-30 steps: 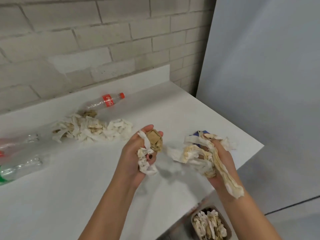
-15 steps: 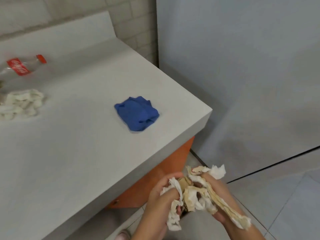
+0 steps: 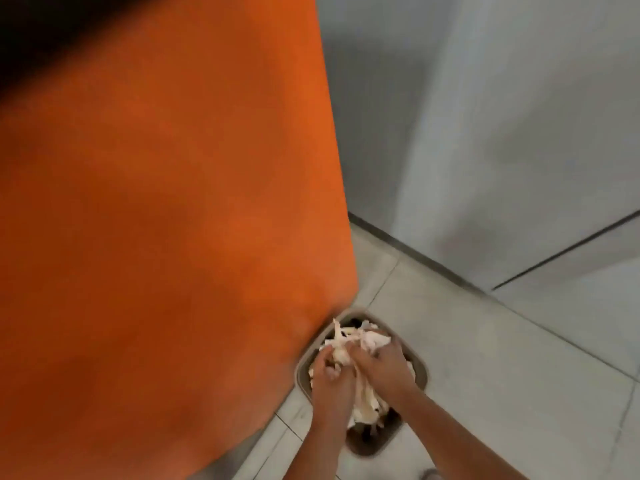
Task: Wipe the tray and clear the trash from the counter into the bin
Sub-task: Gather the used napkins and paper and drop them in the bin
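Trash run, basically: we were at the dumping part of the job, not the wiping. Our left hand (image 3: 330, 370) and right hand (image 3: 388, 367) were pressed together right over the mouth of the bin (image 3: 423, 374). Both had fingers curled tight into one wad of crumpled paper napkins (image 3: 360, 341), white with some brownish stained bits. Nothing had been let go yet as far as we could tell, and strips of paper trailed down from under our palms into the opening.

It was a small grey-brown bin with rounded corners, sitting on the pale floor tiles (image 3: 502, 375) and tucked just beside the orange cabinet side (image 3: 173, 237). It looked pretty full of the same white paper, which poked out on both sides of our hands. Honestly, we couldn't tell where the held wad ended and the stuff lying in there began. The dark gap at the near end was the only bare bit of the inside showing.

Next move, our guess: open both hands and let the wad fall. It probably wanted a bit of a press down too, since the paper looked heaped near the rim and loose strips could flop over the edge onto the floor. Then back up for whatever was left on the counter. Neither that nor the tray was in view from down here, so we had no idea how much trash remained or whether the tray had been wiped.
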The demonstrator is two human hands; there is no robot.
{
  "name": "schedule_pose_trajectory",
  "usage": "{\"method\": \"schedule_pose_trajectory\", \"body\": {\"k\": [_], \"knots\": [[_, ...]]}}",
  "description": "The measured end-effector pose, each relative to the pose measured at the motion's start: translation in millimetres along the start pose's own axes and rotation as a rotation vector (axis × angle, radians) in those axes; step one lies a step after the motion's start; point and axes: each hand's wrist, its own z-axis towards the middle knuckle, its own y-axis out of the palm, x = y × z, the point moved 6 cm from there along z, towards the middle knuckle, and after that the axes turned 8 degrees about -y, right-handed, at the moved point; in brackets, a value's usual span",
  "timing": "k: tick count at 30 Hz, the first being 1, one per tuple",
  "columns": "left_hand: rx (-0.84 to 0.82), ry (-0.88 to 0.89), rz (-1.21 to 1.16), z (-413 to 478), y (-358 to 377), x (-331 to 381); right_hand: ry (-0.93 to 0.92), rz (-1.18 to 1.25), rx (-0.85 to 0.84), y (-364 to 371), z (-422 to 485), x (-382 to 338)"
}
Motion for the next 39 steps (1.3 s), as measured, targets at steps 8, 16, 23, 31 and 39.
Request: {"method": "schedule_pose_trajectory", "body": {"k": [8,16,23,31,39], "knots": [[-0.149,0.237,0.839,74,15,-67,-0.250,-0.965,-0.449,45,20,82],[-0.081,0.173,1.288,119,32,-86,0.003,-1.121,-0.554,62,53,103],[-0.063,0.431,1.348,69,16,-36,-0.116,-0.996,-0.396,34,32,55],[0.086,0.558,1.308,-54,-8,62,-0.161,-0.751,-0.243,-22,-38,-56],[0.271,0.997,0.674,-292,-67,188,-0.578,0.000,0.119,-77,-198,-262]]}}
